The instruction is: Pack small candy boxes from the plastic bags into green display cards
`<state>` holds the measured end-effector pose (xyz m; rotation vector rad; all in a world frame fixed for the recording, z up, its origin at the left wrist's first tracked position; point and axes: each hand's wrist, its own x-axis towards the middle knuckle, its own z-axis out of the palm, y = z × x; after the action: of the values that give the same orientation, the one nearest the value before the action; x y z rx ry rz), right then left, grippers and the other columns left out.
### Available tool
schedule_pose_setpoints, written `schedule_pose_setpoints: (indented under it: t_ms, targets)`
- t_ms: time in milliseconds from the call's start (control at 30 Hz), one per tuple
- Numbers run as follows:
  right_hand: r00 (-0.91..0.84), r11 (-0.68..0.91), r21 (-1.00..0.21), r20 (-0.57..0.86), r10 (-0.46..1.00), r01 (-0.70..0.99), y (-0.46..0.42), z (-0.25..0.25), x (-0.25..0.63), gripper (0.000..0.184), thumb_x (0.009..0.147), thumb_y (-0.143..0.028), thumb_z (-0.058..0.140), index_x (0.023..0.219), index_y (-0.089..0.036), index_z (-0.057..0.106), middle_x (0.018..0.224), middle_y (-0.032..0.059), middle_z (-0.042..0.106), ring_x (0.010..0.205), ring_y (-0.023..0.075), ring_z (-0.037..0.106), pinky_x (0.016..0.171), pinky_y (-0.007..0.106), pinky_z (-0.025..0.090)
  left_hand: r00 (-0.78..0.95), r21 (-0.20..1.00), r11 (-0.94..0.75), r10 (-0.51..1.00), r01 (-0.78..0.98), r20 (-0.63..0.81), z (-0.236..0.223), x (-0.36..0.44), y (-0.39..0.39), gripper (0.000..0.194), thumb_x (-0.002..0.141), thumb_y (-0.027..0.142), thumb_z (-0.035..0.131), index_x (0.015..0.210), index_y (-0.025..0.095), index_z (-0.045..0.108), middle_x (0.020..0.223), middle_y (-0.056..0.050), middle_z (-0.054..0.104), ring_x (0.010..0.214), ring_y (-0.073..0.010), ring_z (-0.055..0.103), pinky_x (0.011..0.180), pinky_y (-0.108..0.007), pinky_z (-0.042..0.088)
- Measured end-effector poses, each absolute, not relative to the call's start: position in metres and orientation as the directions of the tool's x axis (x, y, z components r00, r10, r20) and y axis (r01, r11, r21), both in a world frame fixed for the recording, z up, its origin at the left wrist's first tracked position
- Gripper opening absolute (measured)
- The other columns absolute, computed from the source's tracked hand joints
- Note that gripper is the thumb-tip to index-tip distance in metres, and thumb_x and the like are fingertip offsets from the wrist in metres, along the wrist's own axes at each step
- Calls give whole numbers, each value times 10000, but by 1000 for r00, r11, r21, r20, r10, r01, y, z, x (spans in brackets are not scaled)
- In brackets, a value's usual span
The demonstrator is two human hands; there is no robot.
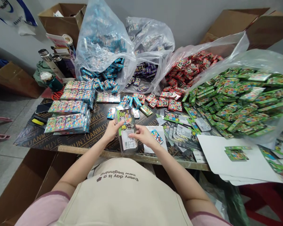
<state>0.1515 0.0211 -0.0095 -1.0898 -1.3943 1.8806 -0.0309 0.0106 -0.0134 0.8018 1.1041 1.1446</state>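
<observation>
The left hand (113,129) grips a flat packet (127,130) by its left edge, thumb on its printed face; the right hand (142,135) is at the packet's other side, thumb and fingers touching it — how firmly it grips, one cannot tell. The packet is held above the front edge of the desk (101,138), in front of the apron (122,197). To its right, a small box (157,137) lies on a white sheet (163,145), with a spread of more packets (181,133) just beyond. Loose blue, red and green boxes lie behind the held packet. Farther back, four clear bags stand side by side: blue boxes (108,73), purple boxes (147,71), red boxes (188,70) and, largest in view, green boxes (240,94). On the left are stacks of wrapped sets (69,108), and beside them a phone (43,107), red scissors (57,95) and flasks (45,55). At the right, a stack of white cards (235,169) carries two green boxes (237,154) — one lying above the other.
</observation>
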Motion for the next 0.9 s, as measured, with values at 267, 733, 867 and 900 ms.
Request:
schedule_pose_setpoints:
  t_ms: [267, 733, 867, 900]
  targets:
    - [-424, -297, -954, -287, 859, 46, 30, -14, 158, 432, 620, -373, 788, 979, -171, 657, 747, 4, 717, 589, 152, 631, 561, 271, 508, 234, 903, 341, 930, -261, -283, -14, -41, 2, 459, 682, 448, 761, 981, 125, 630, 791, -47, 691, 629, -126, 615, 546, -205, 453]
    - [-496, -304, -952, -278, 823, 30, 18, -46, 162, 630, 546, -269, 818, 1120, -199, 568, 994, 38, 708, 843, 196, 681, 770, 340, 556, 382, 922, 327, 895, -206, -232, -48, -42, -3, 463, 693, 393, 752, 1069, 150, 631, 939, -80, 699, 824, -190, 639, 664, -246, 483]
    - [-459, -327, -945, -291, 839, 1, 11, -62, 163, 502, 603, -305, 776, 1054, -181, 594, 960, 33, 711, 846, 193, 668, 804, 355, 546, 307, 933, 310, 919, -181, -246, -63, -39, -4, 433, 701, 401, 740, 1017, 131, 617, 801, -34, 672, 686, -136, 618, 584, -205, 472]
    - [-449, -332, -943, -292, 845, -10, 11, -63, 163, 507, 604, -304, 772, 1062, -186, 588, 958, 29, 711, 846, 193, 668, 804, 357, 546, 301, 932, 321, 917, -169, -261, -65, -38, -4, 452, 700, 397, 741, 1043, 135, 607, 809, -32, 671, 677, -132, 621, 578, -204, 477]
